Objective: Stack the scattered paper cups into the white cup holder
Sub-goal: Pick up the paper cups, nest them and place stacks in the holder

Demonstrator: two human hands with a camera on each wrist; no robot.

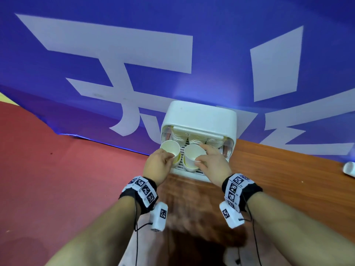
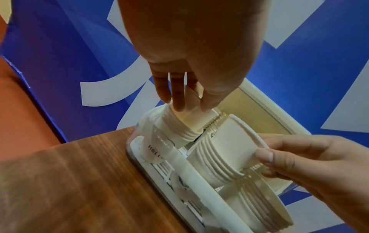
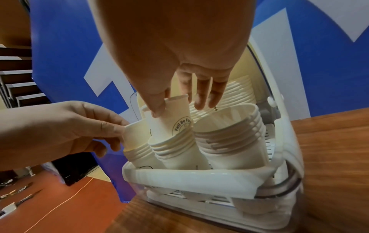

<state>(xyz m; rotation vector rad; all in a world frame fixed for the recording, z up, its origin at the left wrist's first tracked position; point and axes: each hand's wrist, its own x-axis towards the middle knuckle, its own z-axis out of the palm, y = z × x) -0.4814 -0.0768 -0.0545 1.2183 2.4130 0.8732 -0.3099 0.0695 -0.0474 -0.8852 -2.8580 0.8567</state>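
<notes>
The white cup holder (image 1: 199, 116) stands on the wooden table against a blue banner, with its lid raised and several stacks of paper cups inside. My left hand (image 1: 172, 157) pinches the rim of a paper cup (image 1: 170, 149) seated in the left front stack (image 2: 175, 127). My right hand (image 1: 199, 153) grips a printed cup (image 3: 171, 119) between thumb and fingers, its base inside the middle front stack (image 3: 175, 146). A third front stack (image 3: 229, 135) stands to the right, untouched. In the left wrist view my left hand (image 2: 192, 107) holds its cup from above.
One loose paper cup (image 1: 348, 168) lies on the table (image 1: 278, 179) at the far right edge. The blue banner (image 1: 115, 73) rises directly behind the holder. Red floor (image 1: 57, 179) lies to the left of the table.
</notes>
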